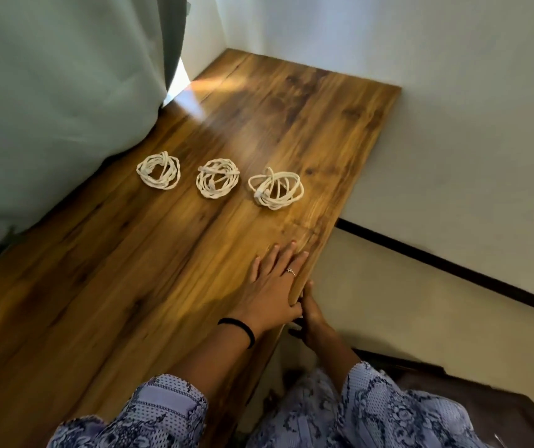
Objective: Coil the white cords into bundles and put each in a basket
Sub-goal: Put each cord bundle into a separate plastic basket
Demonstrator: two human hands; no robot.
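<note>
Three coiled white cord bundles lie in a row on the wooden table (129, 286): a left bundle (158, 170), a middle bundle (217, 178) and a right bundle (276, 188). My left hand (275, 282) rests flat, palm down with fingers spread, on the table near its right edge, well in front of the right bundle; it wears a ring and a black band at the wrist. My right hand (312, 313) is at the table's right edge, thumb on top and fingers hidden below the edge. No basket is in view.
A pale curtain (65, 92) hangs over the table's left side, close to the left bundle. White walls stand behind and to the right. Beyond the table's right edge lies beige floor (404, 302) with a dark baseboard. My patterned sleeves fill the bottom.
</note>
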